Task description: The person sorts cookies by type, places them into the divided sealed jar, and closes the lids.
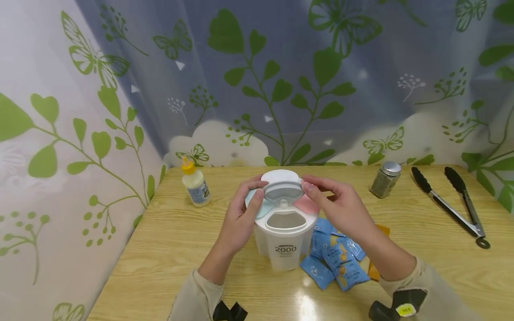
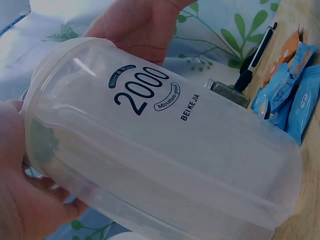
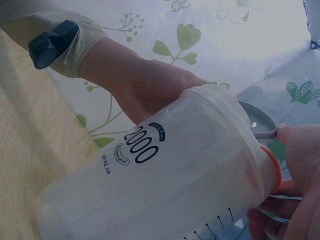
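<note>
In the head view a translucent white container [image 1: 286,249] marked 2000 stands upright, its round top split into white, blue and pink lids. A grey flap [image 1: 284,191] is raised above an open front hole. The left hand [image 1: 237,218] grips the top's left edge, thumb on the blue lid; its fingers curl round the far side. The right hand [image 1: 347,211] holds the right side, thumb by the grey flap and pink lid. In the right wrist view, the right thumb touches the flap [image 3: 257,120], and its fingers are below the red-edged lid.
Blue packets [image 1: 337,258] lie right of the container, with an orange packet [image 1: 373,269] partly under the right forearm. A yellow-capped bottle [image 1: 196,185] stands back left. A spice jar [image 1: 385,180] and black-tipped tongs [image 1: 453,209] are back right. A patterned curtain [image 1: 281,89] hangs behind.
</note>
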Tool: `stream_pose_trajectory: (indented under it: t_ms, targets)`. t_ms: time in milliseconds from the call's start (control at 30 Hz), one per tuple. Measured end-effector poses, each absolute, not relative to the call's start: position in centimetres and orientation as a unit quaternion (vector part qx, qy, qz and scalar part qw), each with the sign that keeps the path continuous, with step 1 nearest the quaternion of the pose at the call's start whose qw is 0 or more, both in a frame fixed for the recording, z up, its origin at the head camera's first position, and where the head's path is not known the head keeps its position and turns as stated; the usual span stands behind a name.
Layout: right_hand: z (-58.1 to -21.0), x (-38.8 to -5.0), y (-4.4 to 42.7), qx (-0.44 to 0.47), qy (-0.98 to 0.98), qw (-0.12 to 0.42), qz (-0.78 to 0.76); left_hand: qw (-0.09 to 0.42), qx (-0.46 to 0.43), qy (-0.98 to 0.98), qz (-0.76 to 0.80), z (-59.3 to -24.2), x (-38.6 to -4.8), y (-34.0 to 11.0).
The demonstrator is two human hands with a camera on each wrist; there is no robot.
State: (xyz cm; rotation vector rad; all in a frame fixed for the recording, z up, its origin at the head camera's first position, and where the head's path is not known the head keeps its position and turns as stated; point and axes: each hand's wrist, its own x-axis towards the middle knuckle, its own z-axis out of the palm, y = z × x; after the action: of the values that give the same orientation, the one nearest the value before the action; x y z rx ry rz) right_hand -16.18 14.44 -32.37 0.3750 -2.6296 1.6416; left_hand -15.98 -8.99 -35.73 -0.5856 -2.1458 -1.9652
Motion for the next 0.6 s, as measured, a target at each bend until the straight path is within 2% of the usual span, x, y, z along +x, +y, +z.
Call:
stream_pose_trajectory:
  t_ms: [267, 600]
  targets:
    - [-32.0, -16.3, 15.7, 0.15, -0.854, -0.01, 0.499, 0.084, -0.206, -0.721, -0.657, -35.7, -16.1, -9.3]
    - [-35.2, -16.1, 21.5, 0.21, -0.836, -0.015, 0.507, 0.073, -0.205, -0.693, -0.687, -36.0, -16.1, -9.2]
